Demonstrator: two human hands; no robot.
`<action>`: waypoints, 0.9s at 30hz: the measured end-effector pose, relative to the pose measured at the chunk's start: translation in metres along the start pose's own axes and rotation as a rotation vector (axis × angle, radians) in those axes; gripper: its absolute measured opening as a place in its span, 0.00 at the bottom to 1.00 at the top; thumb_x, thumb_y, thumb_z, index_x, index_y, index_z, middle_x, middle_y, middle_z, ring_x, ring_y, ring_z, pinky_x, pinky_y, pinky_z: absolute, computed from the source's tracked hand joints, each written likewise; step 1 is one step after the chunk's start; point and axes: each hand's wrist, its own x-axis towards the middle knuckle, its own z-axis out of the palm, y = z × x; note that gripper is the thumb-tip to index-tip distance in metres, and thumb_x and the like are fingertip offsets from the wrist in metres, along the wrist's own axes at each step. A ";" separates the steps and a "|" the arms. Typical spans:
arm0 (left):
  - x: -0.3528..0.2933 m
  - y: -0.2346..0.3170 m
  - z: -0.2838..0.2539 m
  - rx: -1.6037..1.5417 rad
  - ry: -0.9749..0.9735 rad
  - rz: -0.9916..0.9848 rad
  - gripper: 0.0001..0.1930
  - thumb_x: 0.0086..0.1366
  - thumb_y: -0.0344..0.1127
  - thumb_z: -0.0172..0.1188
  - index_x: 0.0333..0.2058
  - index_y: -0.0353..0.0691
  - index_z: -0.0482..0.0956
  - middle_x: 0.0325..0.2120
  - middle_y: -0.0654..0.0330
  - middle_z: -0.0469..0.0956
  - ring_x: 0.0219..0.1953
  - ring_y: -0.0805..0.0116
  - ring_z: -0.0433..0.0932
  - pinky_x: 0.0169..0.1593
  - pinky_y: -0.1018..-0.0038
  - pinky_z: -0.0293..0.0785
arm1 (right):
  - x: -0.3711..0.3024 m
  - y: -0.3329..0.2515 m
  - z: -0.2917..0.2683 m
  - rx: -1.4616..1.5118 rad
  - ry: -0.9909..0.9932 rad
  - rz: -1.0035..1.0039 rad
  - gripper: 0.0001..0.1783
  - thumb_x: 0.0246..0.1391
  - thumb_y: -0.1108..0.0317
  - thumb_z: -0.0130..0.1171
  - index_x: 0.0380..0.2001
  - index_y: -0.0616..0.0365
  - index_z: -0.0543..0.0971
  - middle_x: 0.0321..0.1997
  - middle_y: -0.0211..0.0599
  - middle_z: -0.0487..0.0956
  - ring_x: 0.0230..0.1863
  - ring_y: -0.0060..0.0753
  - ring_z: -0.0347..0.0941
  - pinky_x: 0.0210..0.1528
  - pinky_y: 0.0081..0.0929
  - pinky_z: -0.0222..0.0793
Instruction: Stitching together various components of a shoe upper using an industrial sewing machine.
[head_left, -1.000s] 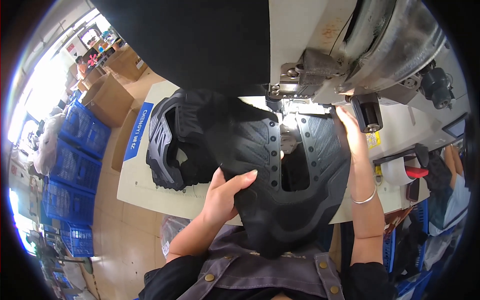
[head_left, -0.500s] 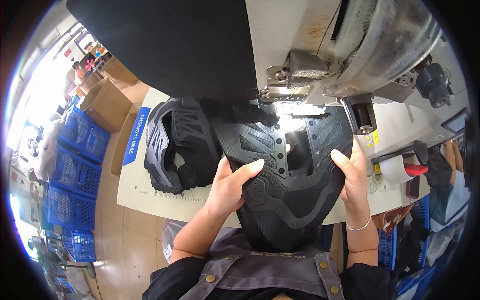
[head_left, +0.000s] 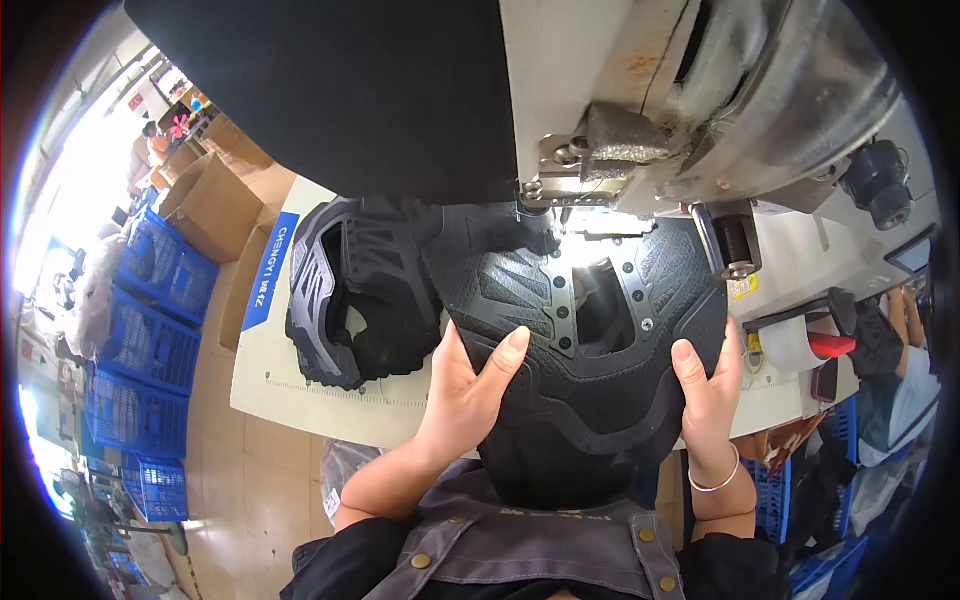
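A black shoe upper [head_left: 600, 400] with grey-black overlays and two rows of eyelet holes lies spread under the head of a sewing machine [head_left: 600, 150]. Its far part is beneath the lit needle area. My left hand [head_left: 470, 385] grips its left edge, thumb on top and fingers hidden underneath. On the opposite edge my right hand [head_left: 710, 390] holds it the same way, a pale bangle on the wrist. To the left, a pile of similar black and grey shoe uppers [head_left: 370, 290] rests on the pale table [head_left: 400, 405].
Blue plastic crates [head_left: 140, 410] are stacked at the left beside cardboard boxes [head_left: 210, 205]. A black panel [head_left: 340, 90] hangs over the far left of the table. A phone [head_left: 824, 380] and a red item [head_left: 832, 346] sit at the right edge. A person [head_left: 155, 145] is far off.
The upper has shifted and turned slightly under the machine head. My right hand has slid nearer to me along its edge; my left hand has moved only a little.
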 end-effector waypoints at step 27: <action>0.076 0.002 -0.004 -0.067 -0.046 0.102 0.12 0.59 0.25 0.50 0.43 0.35 0.66 0.36 0.64 0.72 0.38 0.79 0.68 0.46 0.81 0.62 | 0.062 0.016 0.014 0.033 0.042 -0.063 0.17 0.50 0.74 0.49 0.44 0.66 0.66 0.38 0.34 0.72 0.39 0.21 0.67 0.44 0.19 0.62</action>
